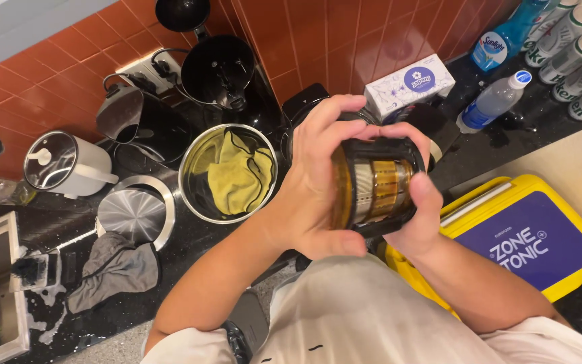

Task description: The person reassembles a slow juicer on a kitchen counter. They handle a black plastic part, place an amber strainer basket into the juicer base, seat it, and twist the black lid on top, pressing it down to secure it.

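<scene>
left hand grips the near side of a clear juicer drum with a yellow strainer inside | right hand clasps its far side, thumb over the rim | drum lies on its side, above the dark counter | steel bowl with yellow cloth just left | yellow box right | grey rag lower left
</scene>
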